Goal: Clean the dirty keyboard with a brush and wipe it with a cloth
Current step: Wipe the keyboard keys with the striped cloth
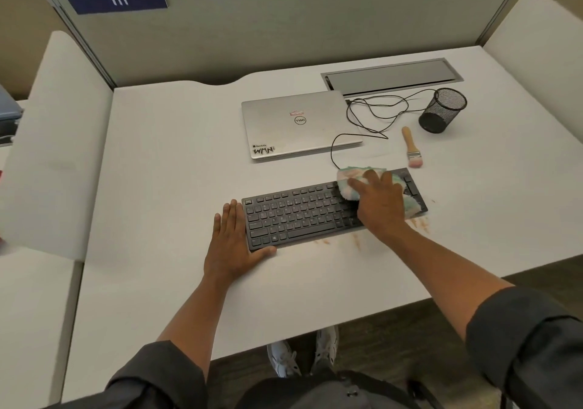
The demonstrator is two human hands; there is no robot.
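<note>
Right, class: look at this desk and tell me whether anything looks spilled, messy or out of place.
Yes. Reddish-brown smears streak the white desk along the keyboard's near edge, towards its right end. They look like swept-off dirt. The mesh pen cup also lies tipped on its side.

We find the keyboard (296, 216), black and low in profile, lying flat on the desk (157, 172) near its front edge, skewed so that its right end sits farther back than its left. Its cable runs off from the rear right. The cloth (350, 178), pale with green and peach patches, lies crumpled over the keyboard's right part, overhanging its rear edge. The brush (411, 148), with a light wooden handle, metal ferrule and pinkish bristles, lies flat just behind the keyboard's right end, bristles toward the front edge, apart from keyboard and cloth.
</note>
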